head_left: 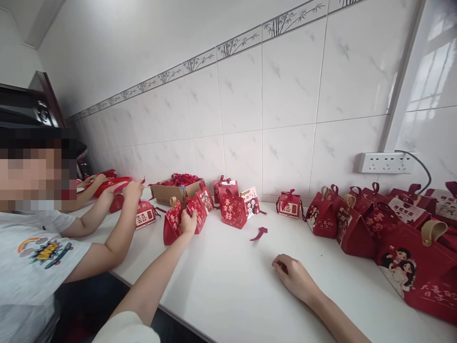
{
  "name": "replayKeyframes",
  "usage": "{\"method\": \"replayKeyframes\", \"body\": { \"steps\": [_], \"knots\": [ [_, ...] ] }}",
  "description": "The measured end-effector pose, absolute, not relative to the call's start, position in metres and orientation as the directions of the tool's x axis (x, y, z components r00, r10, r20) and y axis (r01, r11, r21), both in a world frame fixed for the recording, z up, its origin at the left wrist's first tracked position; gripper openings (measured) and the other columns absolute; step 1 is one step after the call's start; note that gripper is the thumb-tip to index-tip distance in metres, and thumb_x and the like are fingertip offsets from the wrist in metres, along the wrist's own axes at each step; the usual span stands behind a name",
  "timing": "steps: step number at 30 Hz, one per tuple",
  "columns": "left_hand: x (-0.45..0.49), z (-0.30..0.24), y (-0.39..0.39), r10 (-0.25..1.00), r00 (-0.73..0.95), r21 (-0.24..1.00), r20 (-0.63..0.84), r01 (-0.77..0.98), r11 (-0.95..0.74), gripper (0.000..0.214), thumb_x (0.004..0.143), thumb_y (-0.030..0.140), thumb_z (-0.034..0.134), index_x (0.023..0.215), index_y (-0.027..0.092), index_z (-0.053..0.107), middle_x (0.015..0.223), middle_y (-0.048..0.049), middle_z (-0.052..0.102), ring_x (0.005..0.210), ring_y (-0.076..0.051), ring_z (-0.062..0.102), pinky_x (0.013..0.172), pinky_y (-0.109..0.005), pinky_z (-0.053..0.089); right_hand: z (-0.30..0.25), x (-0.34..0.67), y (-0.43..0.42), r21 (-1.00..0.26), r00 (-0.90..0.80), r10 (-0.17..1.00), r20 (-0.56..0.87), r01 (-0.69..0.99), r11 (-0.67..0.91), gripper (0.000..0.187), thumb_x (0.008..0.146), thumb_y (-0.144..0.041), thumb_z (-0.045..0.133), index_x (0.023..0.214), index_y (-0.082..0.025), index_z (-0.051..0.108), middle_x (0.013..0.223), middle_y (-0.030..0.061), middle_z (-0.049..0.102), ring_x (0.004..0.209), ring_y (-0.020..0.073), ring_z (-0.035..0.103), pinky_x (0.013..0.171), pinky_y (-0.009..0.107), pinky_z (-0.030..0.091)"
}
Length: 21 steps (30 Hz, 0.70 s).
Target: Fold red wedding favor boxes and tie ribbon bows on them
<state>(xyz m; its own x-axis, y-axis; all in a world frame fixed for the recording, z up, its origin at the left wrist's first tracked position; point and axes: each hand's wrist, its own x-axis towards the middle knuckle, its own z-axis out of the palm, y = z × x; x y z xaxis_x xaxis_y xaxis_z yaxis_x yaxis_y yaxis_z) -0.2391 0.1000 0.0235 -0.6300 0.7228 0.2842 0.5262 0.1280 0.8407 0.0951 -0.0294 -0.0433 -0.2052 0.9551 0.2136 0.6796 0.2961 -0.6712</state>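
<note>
My left hand (pixel 188 222) is closed on a red gift box (pixel 197 209) with pale characters printed on it. Right beside that hand, on its left, stands a similar red box (pixel 172 224) with a tan loop handle. My right hand (pixel 290 267) rests on the white table (pixel 232 281), its fingers loosely curled and nothing visible in them. A dark red ribbon strip (pixel 259 233) lies beyond it. Another red box (pixel 233 209) with gold-toned characters stands near the wall, next to a cream panel box (pixel 251 204) showing a cartoon couple.
Many red gift boxes (pixel 417 271) crowd the table's right side, and a small ribboned box (pixel 289 206) stands before the wall. A cardboard box (pixel 167 193) of red ribbons is at the back. Another person (pixel 46 267) works on the left. A power strip (pixel 385 163) hangs on the wall.
</note>
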Motion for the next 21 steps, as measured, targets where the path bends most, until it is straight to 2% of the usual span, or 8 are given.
{"method": "replayKeyframes", "body": {
  "steps": [5, 9, 13, 16, 21],
  "knots": [
    [-0.243, 0.022, 0.088, 0.77, -0.517, 0.841, 0.374, 0.539, -0.047, 0.021, 0.085, 0.03, 0.05, 0.1, 0.017, 0.057, 0.103, -0.0098, 0.064, 0.101, -0.023, 0.059, 0.09, -0.037, 0.044, -0.042, 0.093, -0.031, -0.67, -0.212, 0.952, 0.221, 0.676, 0.306, 0.025, 0.085, -0.029, 0.032, 0.076, -0.02, 0.053, 0.077, 0.0051, 0.062, 0.069, 0.0184, 0.056, 0.064, 0.03, 0.043],
    [-0.234, 0.026, 0.08, 0.786, -0.449, 0.855, 0.425, 0.483, -0.188, 0.019, 0.08, 0.035, 0.049, 0.09, 0.02, 0.056, 0.092, -0.0073, 0.067, 0.092, -0.025, 0.061, 0.082, -0.033, 0.045, -0.04, 0.092, -0.031, -0.663, -0.229, 0.951, 0.209, 0.681, 0.31, 0.024, 0.085, -0.028, 0.031, 0.077, -0.02, 0.053, 0.08, 0.0054, 0.062, 0.07, 0.0184, 0.056, 0.065, 0.031, 0.043],
    [-0.216, 0.028, 0.076, 0.822, -0.385, 0.887, 0.419, 0.369, -0.279, 0.024, 0.076, 0.04, 0.05, 0.085, 0.019, 0.056, 0.079, -0.0026, 0.064, 0.075, -0.02, 0.06, 0.066, -0.027, 0.045, -0.039, 0.093, -0.031, -0.661, -0.237, 0.949, 0.21, 0.68, 0.316, 0.024, 0.085, -0.028, 0.032, 0.078, -0.02, 0.054, 0.082, 0.0056, 0.062, 0.072, 0.0187, 0.056, 0.067, 0.031, 0.043],
    [-0.197, 0.027, 0.069, 0.863, -0.311, 0.907, 0.397, 0.278, -0.317, 0.025, 0.071, 0.043, 0.054, 0.072, 0.018, 0.054, 0.063, 0.0013, 0.057, 0.062, -0.016, 0.055, 0.056, -0.024, 0.041, -0.04, 0.094, -0.032, -0.658, -0.236, 0.949, 0.211, 0.683, 0.317, 0.024, 0.085, -0.028, 0.033, 0.077, -0.02, 0.054, 0.081, 0.0054, 0.062, 0.072, 0.0187, 0.056, 0.067, 0.031, 0.043],
    [-0.167, 0.022, 0.044, 0.921, -0.143, 0.929, 0.362, 0.142, -0.343, 0.029, 0.064, 0.045, 0.058, 0.064, 0.017, 0.05, 0.057, 0.0017, 0.055, 0.054, -0.015, 0.054, 0.052, -0.025, 0.043, -0.038, 0.094, -0.031, -0.663, -0.229, 0.953, 0.2, 0.684, 0.304, 0.024, 0.084, -0.028, 0.033, 0.077, -0.02, 0.054, 0.08, 0.005, 0.062, 0.071, 0.0186, 0.056, 0.065, 0.03, 0.042]
  ]
}}
